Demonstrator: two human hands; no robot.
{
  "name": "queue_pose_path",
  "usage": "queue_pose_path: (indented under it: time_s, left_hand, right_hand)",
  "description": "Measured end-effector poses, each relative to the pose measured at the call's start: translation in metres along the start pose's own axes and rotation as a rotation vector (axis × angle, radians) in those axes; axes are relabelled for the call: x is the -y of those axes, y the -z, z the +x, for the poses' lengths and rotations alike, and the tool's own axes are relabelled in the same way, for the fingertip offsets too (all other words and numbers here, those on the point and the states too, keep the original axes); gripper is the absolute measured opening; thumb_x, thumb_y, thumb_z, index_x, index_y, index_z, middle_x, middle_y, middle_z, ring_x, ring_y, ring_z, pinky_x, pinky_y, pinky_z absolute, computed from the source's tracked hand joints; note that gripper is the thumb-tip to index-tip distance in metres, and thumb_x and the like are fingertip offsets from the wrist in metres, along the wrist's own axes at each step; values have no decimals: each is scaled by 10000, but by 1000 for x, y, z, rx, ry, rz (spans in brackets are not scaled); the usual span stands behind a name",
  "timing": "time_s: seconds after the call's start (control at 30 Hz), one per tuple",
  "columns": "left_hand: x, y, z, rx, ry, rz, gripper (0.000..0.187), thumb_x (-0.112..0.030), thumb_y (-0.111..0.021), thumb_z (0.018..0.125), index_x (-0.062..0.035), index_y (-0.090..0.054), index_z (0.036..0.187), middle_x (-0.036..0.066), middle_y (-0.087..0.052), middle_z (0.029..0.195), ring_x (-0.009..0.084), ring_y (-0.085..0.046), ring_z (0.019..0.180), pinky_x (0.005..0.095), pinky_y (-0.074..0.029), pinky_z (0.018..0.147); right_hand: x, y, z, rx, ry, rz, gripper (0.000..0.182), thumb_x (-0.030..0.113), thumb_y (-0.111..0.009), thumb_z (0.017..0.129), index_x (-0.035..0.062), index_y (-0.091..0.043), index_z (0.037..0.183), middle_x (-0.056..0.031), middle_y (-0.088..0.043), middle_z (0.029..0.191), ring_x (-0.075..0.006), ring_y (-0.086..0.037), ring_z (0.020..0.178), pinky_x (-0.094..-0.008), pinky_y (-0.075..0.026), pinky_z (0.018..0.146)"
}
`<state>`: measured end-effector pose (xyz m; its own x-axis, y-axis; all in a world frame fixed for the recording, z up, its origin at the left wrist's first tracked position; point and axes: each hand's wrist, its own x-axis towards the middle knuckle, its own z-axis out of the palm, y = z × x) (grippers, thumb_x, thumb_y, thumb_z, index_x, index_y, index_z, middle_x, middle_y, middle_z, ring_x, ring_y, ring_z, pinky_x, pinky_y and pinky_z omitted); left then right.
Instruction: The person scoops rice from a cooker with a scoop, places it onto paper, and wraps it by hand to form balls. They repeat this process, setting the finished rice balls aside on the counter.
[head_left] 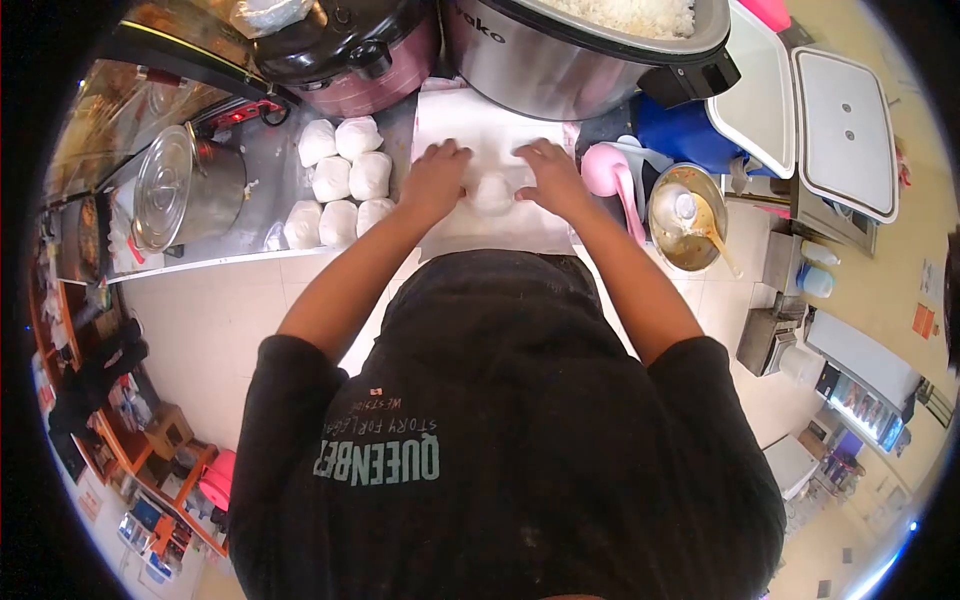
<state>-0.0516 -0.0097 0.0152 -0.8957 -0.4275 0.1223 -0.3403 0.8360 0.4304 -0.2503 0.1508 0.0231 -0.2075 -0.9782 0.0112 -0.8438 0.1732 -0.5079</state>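
A rounded white bundle [492, 194] lies on white paper [440, 122] spread over the counter in front of me. To its left is my left hand [437, 180], fingers apart and resting on the paper. My right hand [550, 175] is on the other side of the bundle, its fingers also spread, thumb pointing inward. Both hands frame the bundle, and neither is closed round it. Several wrapped white packets [331, 180] sit in rows on the dark counter, left of the paper.
Beyond the paper stand a large cooker of rice [570, 70] and a pink cooker [365, 95]. A lidded steel pot [190, 190] is at the left. Right of the paper are a pink scoop [604, 170] and a metal bowl [672, 243] with utensils.
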Motion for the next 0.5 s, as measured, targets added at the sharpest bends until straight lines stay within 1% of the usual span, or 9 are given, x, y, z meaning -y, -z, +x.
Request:
queue_pose_path:
  time_s: [0.03,0.1,0.13,0.17,0.2,0.27,0.3,0.43,0.5]
  left_hand:
    - [2,-2,8,80,-117,57,221,-180,-673,909,-73,-720,1097,125,-711,1033,319,-692,1024,484,-515,898]
    - [6,-2,21,246,-343,177,210,-149,-646,912,-78,-695,1103,127,-712,1035,301,-708,1010,476,-507,891]
    - [0,3,25,347,-292,194,189,-129,-632,913,-82,-690,1087,129,-709,1036,302,-715,994,467,-502,891]
    - [-6,6,32,446,-240,211,172,-108,-618,915,-87,-685,1072,132,-706,1036,303,-722,977,458,-497,892]
    - [-7,10,36,544,-187,227,159,-88,-605,916,-91,-680,1056,135,-704,1037,303,-729,960,449,-492,893]
    - [-4,7,20,400,-164,160,156,-84,-602,910,-66,-653,1057,147,-684,1015,320,-727,916,474,-532,839]
    - [-5,5,13,347,-121,110,164,-95,-614,905,-60,-640,1064,148,-678,1007,333,-716,925,477,-540,829]
    - [-17,8,-14,278,80,-50,166,-122,-622,925,-31,-604,1063,160,-652,1005,377,-691,926,481,-567,781]
    - [-18,4,-26,188,128,-125,157,-105,-616,932,-39,-631,1074,156,-646,1011,389,-686,908,482,-568,780]
  right_hand:
    - [0,3,10,-67,173,-83,335,167,-828,793,49,-678,1068,-119,-676,1150,-343,-655,1066,-459,-528,900]
    - [9,9,28,280,169,-152,324,160,-809,790,56,-683,1070,-116,-699,1120,-326,-672,1088,-474,-475,1003]
    - [13,9,37,452,171,-183,320,157,-799,788,59,-686,1071,-114,-711,1105,-318,-680,1099,-481,-449,1055]
    - [12,4,41,502,142,-215,273,109,-760,795,42,-676,1047,-130,-712,1076,-338,-692,1077,-497,-500,991]
    - [12,2,42,480,131,-206,261,102,-748,802,39,-672,1043,-139,-711,1067,-343,-698,1058,-501,-517,961]
    - [10,1,32,445,101,-190,235,88,-724,814,32,-663,1034,-157,-708,1048,-353,-708,1021,-508,-550,901]
    - [8,-4,21,311,149,-153,206,79,-704,822,25,-644,1012,-176,-689,1008,-373,-714,957,-493,-578,819]
    - [32,-7,-10,130,-66,-124,182,64,-685,841,20,-618,1005,-172,-652,966,-373,-699,937,-458,-581,810]
    - [37,-17,-24,37,-150,-46,183,52,-680,849,20,-637,1024,-173,-648,971,-370,-695,919,-465,-577,803]
